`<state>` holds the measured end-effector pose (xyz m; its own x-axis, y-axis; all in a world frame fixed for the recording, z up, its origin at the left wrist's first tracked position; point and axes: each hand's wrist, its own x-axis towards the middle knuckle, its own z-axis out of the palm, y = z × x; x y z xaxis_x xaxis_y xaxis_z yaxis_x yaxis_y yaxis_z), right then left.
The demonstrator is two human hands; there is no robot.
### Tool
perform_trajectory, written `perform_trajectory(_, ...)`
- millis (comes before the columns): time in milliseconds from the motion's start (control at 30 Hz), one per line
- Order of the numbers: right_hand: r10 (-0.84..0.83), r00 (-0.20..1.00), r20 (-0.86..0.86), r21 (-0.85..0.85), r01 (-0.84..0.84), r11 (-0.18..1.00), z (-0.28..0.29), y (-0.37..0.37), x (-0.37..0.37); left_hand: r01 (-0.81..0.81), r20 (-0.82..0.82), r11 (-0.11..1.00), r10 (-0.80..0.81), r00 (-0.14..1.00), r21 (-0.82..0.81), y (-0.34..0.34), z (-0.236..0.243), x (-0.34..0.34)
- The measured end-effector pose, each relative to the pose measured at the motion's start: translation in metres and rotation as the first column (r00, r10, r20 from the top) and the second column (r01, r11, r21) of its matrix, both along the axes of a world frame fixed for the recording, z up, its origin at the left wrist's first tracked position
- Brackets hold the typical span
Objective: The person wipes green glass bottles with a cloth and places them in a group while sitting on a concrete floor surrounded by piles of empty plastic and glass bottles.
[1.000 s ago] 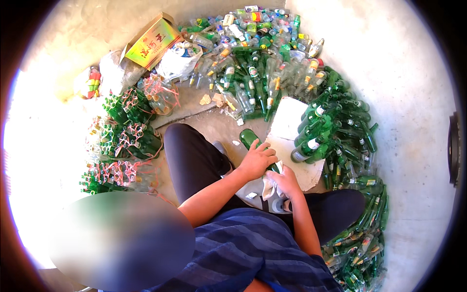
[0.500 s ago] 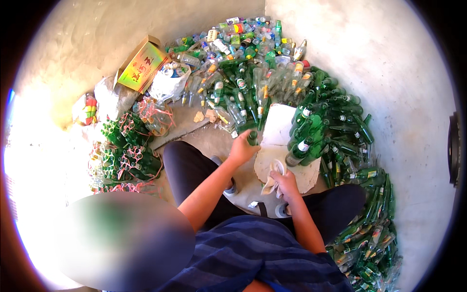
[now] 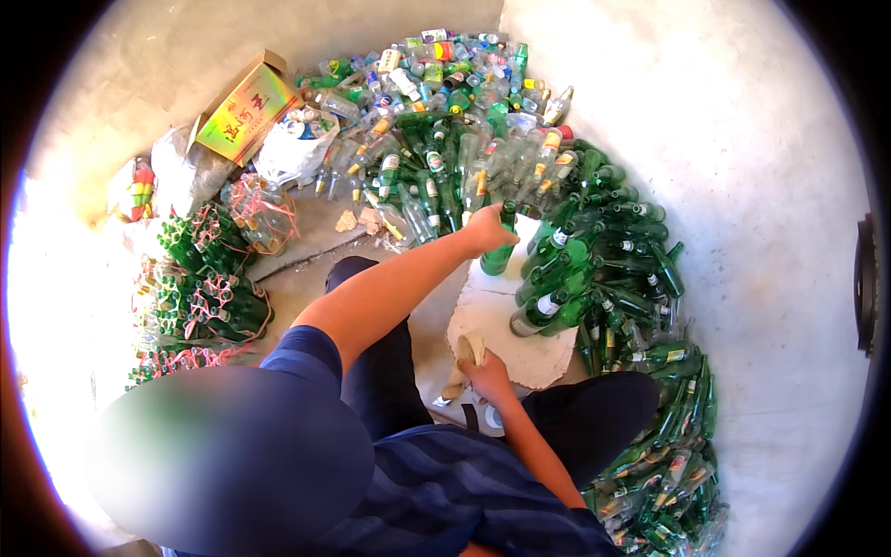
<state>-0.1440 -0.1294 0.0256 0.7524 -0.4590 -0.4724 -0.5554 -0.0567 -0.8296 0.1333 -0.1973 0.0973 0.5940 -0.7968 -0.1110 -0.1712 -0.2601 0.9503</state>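
Note:
My left hand (image 3: 484, 230) is closed round the neck of a green glass bottle (image 3: 497, 259). That bottle is upright over the far left part of a pale board (image 3: 483, 316); I cannot tell whether its base touches down. Several green bottles (image 3: 548, 302) stand close together to its right on the same board. Nearer to me, my right hand (image 3: 487, 379) grips a crumpled beige cloth (image 3: 459, 371), which hangs down from the fingers above the board's near left edge.
Loose green bottles (image 3: 640, 251) heap along the right wall, and mixed clear and plastic bottles (image 3: 436, 70) pile up at the back. On the left are bundles of green bottles (image 3: 227, 302) tied with pink string, a white bag of cans (image 3: 295, 153) and a yellow-green carton (image 3: 246, 111).
My left arm has stretched forward and right, bringing the green bottle over the board beside the standing ones. The right hand keeps the cloth. The whole view has shifted somewhat.

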Motion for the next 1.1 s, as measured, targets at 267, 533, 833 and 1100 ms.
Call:
perform_trajectory(267,-0.078,0.997,-0.006,0.038,0.078,0.996,-0.016,-0.011,0.003,0.033,0.124,0.988,-0.052,0.991,0.152,-0.054,0.005,-0.013)
perform_trajectory(533,-0.102,0.995,0.02,0.126,0.098,0.987,-0.016,-0.008,0.008,-0.013,0.166,0.991,-0.01,0.986,0.133,-0.065,-0.004,-0.007)
perform_trajectory(833,-0.095,0.994,0.06,0.027,0.094,0.995,-0.025,-0.008,0.003,0.07,0.109,0.979,-0.093,0.99,0.193,-0.062,0.007,-0.012)
perform_trajectory(1100,-0.107,0.992,0.072,-0.036,0.11,0.993,-0.049,-0.008,-0.002,0.043,0.37,0.991,-0.087,0.925,0.127,-0.058,-0.021,-0.004)
